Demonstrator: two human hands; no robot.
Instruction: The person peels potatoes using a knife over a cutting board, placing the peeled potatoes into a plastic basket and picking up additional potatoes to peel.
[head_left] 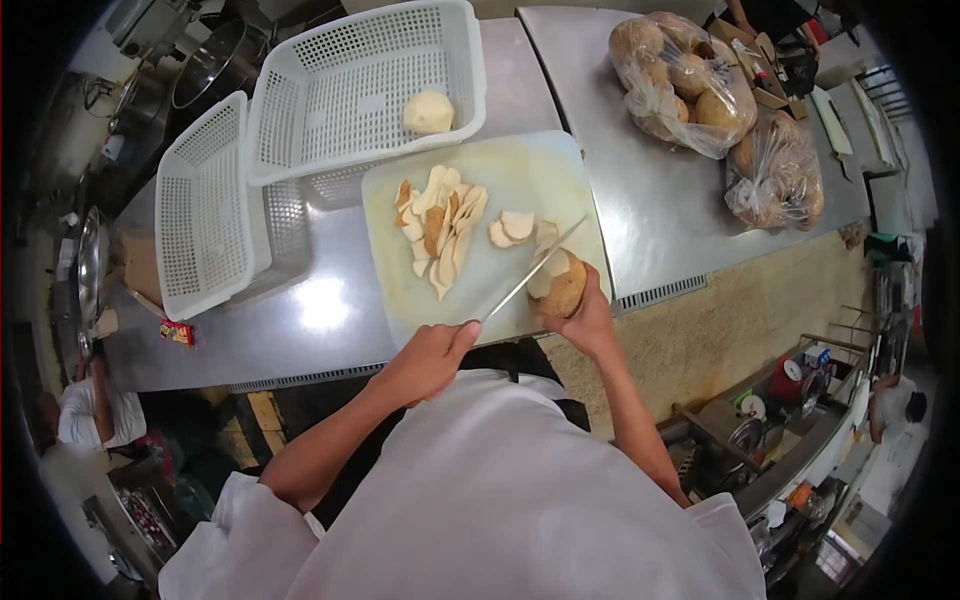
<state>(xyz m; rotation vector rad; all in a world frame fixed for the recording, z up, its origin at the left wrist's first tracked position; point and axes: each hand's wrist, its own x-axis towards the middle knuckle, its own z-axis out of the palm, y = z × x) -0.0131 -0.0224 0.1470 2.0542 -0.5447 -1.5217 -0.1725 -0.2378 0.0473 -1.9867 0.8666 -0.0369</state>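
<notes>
Centre of frame: left hand point(432, 360) grip wrapped round knife point(512, 292) handle; right hand point(590, 318) grip holding a part-peeled root point(558, 293), lower right of board point(395, 290). Blade crosses the root's pale end. Peelings point(440, 225) heaped board's upper left. Upper left of frame: basket point(335, 110), peeled ball point(428, 112) inside. Upper right: bags point(685, 85) on counter point(660, 210).

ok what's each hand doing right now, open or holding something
Left hand: closed, holding a knife.
Right hand: closed around a partly peeled brown vegetable.
</notes>
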